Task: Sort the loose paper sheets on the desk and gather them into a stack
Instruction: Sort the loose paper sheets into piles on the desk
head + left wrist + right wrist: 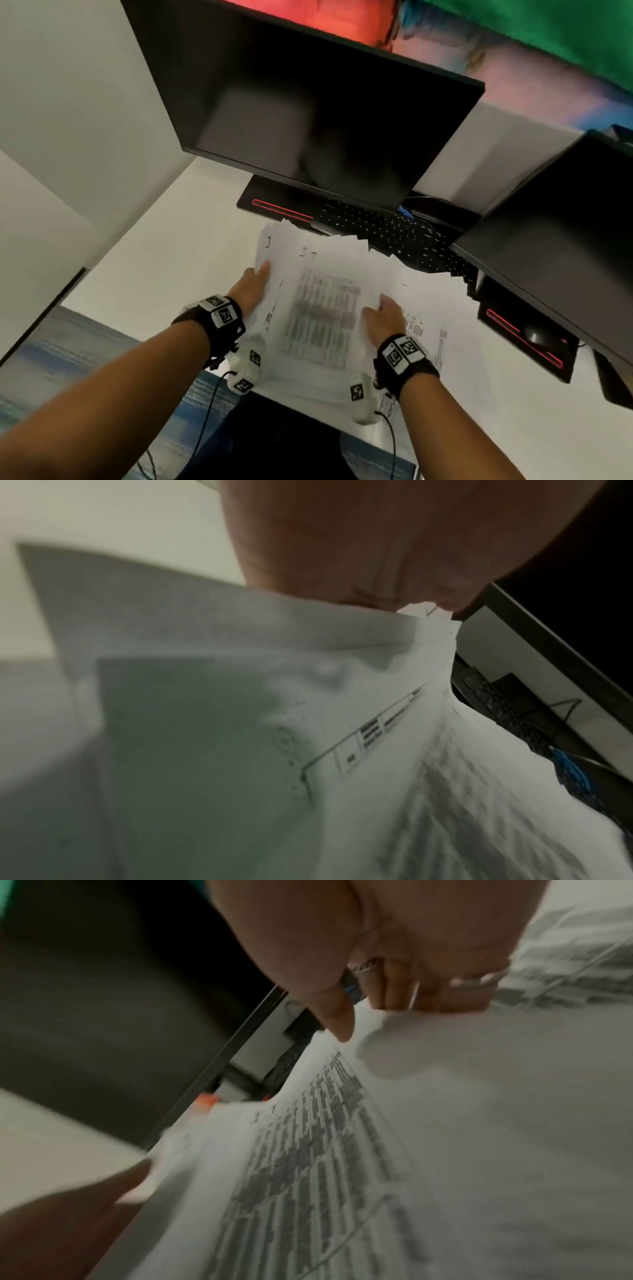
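the loose white printed paper sheets [318, 308] lie fanned in an untidy overlapping pile on the white desk [164, 260], their far corners reaching onto the black keyboard [387, 229] below the dark monitor [308, 113]. paper like this looks light, thin and floppy; single sheets will likely slide over one another and crease if pulled by a corner, so the safer hold is probably at the two long side edges of the pile, squeezing inward and then tapping the edges square.

the left hand [255, 286] lies at the left edge of the pile, fingers [265, 269] fairly straight and pressed against the sheets; the left wrist view shows the palm [359, 547] above a lifted edge, though whether the thumb is tucked under cannot be told. the right hand [385, 318] rests on the right part of the pile, its fingers [428, 993] bent down onto the top sheet and the thumb stretched out touching the paper, pressing rather than pinching as far as can be seen.
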A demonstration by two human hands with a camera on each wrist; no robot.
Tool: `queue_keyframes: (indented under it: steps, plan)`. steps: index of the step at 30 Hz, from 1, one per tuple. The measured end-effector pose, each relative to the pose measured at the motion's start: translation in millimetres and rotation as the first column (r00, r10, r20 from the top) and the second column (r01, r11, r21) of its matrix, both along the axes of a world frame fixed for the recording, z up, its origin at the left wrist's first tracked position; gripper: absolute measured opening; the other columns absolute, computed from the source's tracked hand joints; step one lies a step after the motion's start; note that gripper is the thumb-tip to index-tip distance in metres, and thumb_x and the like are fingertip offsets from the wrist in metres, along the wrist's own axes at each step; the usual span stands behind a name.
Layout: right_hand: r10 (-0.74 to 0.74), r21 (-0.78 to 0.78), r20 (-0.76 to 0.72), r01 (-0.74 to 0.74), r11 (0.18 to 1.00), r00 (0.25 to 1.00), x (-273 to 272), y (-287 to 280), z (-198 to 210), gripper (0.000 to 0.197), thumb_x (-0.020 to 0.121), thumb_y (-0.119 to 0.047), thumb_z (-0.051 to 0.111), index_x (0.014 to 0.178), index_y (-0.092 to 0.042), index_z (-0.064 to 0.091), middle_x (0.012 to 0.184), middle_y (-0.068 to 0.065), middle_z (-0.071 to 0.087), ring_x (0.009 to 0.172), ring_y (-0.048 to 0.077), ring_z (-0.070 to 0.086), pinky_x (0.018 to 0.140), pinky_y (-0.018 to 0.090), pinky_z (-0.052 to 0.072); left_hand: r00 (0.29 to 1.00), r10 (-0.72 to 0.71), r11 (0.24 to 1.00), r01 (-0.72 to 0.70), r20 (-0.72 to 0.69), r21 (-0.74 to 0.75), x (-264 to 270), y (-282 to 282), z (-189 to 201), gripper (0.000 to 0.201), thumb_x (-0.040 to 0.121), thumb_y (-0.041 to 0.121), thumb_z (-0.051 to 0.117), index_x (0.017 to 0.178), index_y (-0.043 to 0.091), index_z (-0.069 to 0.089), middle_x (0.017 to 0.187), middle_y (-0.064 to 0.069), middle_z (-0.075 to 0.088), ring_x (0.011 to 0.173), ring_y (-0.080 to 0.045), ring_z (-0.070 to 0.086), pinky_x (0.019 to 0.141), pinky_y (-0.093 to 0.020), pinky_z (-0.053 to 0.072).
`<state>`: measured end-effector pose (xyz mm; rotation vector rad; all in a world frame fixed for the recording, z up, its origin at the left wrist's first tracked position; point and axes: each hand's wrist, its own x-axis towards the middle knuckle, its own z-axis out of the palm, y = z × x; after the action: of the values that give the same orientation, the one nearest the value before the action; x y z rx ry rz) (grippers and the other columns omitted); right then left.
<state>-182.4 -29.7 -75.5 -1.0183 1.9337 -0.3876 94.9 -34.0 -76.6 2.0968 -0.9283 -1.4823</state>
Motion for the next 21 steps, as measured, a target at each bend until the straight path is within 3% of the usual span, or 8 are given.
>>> queue_keyframes:
  steps: [3,7,9,11,14,18,20,21]
  plan:
    - [0.063,-0.042,-0.051,-0.065,0.997,0.997,14,5,-2,0.043,0.092,-0.015,0.051,0.134,-0.01,0.056,0.135,0.011,0.062,0.12,0.031,0.06,0.092,0.031,0.046,0.993,-0.075,0.997,0.073,0.096,0.019,-4,-2,-11,0.064,0.092,0.054,0.056,0.135,0.01,0.038,0.119,-0.011,0.061,0.103,-0.031,0.062,0.083,-0.041,0.05]
    - [0.176,-0.045,-0.023,-0.177,0.983,0.984,18,12,5,0.061,0.101,-0.032,0.05,0.155,-0.012,0.03,0.159,0.005,0.033,0.146,0.027,0.032,0.118,0.04,0.028,0.922,-0.25,0.964,0.267,0.297,-0.018,3,-7,-39,0.066,0.064,0.056,0.066,0.111,0.011,0.053,0.093,-0.005,0.068,0.081,-0.025,0.068,0.065,-0.038,0.057]
    - [0.065,-0.008,-0.203,-0.068,0.998,0.977,-2,16,9,0.075,0.095,-0.047,0.055,0.155,-0.013,0.028,0.161,0.007,0.028,0.146,0.032,0.029,0.117,0.046,0.028,0.906,-0.266,0.956,0.291,0.331,-0.027,6,-11,-50,0.054,0.067,0.046,0.07,0.104,0.01,0.056,0.085,-0.005,0.068,0.074,-0.024,0.067,0.058,-0.035,0.054]
    - [-0.123,0.123,-0.418,0.19,0.974,0.9,-36,26,14,0.094,0.085,-0.06,0.061,0.156,-0.014,0.02,0.162,0.01,0.019,0.144,0.037,0.025,0.113,0.055,0.029,0.902,-0.26,0.954,0.296,0.345,-0.054,6,-12,-49,0.041,0.075,0.031,0.075,0.104,0.007,0.058,0.082,-0.004,0.068,0.071,-0.021,0.066,0.055,-0.029,0.048]
    - [-0.173,0.216,-0.514,0.322,0.922,0.84,-68,45,16,0.112,0.076,-0.07,0.065,0.156,-0.009,0.015,0.16,0.016,0.021,0.144,0.036,0.025,0.113,0.051,0.028,0.9,-0.262,0.95,0.304,0.348,-0.072,9,-13,-51,0.04,0.077,0.026,0.076,0.107,0.006,0.06,0.083,-0.004,0.068,0.072,-0.02,0.066,0.057,-0.027,0.046]
    - [-0.273,0.125,-0.303,0.322,0.939,0.913,-68,46,10,0.1,0.079,-0.039,0.081,0.153,-0.003,0.024,0.151,0.02,0.04,0.135,0.036,0.045,0.104,0.038,0.043,0.897,-0.273,0.942,0.323,0.348,-0.094,9,-13,-53,0.042,0.077,0.026,0.077,0.111,0.008,0.06,0.087,-0.004,0.069,0.076,-0.02,0.067,0.061,-0.03,0.051]
    - [-0.295,0.13,-0.237,0.331,0.935,0.926,-72,43,12,0.082,0.083,-0.023,0.08,0.147,-0.001,0.034,0.145,0.018,0.048,0.129,0.034,0.053,0.095,0.031,0.046,0.896,-0.267,0.941,0.322,0.354,-0.104,9,-14,-52,0.04,0.079,0.024,0.078,0.111,0.009,0.061,0.088,-0.005,0.07,0.077,-0.022,0.068,0.065,-0.032,0.052]
    - [-0.295,0.128,-0.248,0.333,0.934,0.923,-77,42,14,0.077,0.083,-0.019,0.079,0.145,-0.001,0.038,0.145,0.018,0.049,0.128,0.035,0.053,0.097,0.033,0.047,0.895,-0.26,0.942,0.317,0.361,-0.107,9,-15,-51,0.04,0.079,0.023,0.078,0.112,0.009,0.061,0.09,-0.005,0.07,0.079,-0.023,0.068,0.067,-0.033,0.053]
